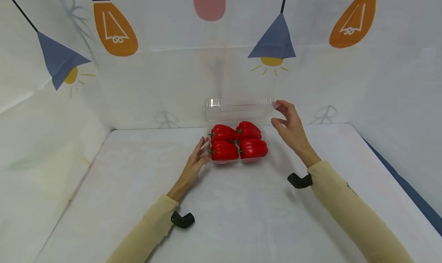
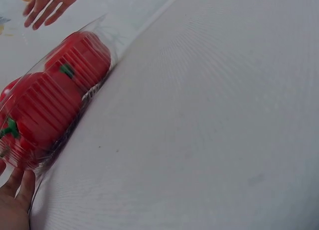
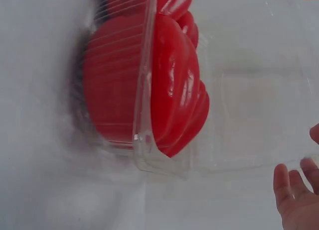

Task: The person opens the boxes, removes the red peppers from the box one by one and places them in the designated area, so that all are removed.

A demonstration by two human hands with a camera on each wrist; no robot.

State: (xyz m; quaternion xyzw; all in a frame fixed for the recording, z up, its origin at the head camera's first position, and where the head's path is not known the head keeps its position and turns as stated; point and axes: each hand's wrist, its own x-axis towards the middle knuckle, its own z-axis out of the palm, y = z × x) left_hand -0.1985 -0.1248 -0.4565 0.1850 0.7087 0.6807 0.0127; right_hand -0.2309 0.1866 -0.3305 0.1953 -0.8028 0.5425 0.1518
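A clear plastic clamshell container (image 1: pixel 226 162) stands near the table's far edge with several red bell peppers (image 1: pixel 253 148) in its base. Its hinged lid (image 1: pixel 238 111) is raised at the back. My left hand (image 1: pixel 192 167) is at the container's left side, fingers extended along the wall; in the left wrist view its fingertips (image 2: pixel 27 177) meet the lower corner. My right hand (image 1: pixel 292 131) is by the lid's right corner, its upper fingertips at the edge and the thumb apart. In the right wrist view the right hand's fingers (image 3: pixel 281 182) are spread beside the clear lid.
The white table (image 1: pixel 235 217) extends on both sides of the container. Behind it hangs a white curtain (image 1: pixel 165 82) printed with lamps and bulbs. Dark wrist mounts (image 1: pixel 183 219) sit at both sleeve cuffs.
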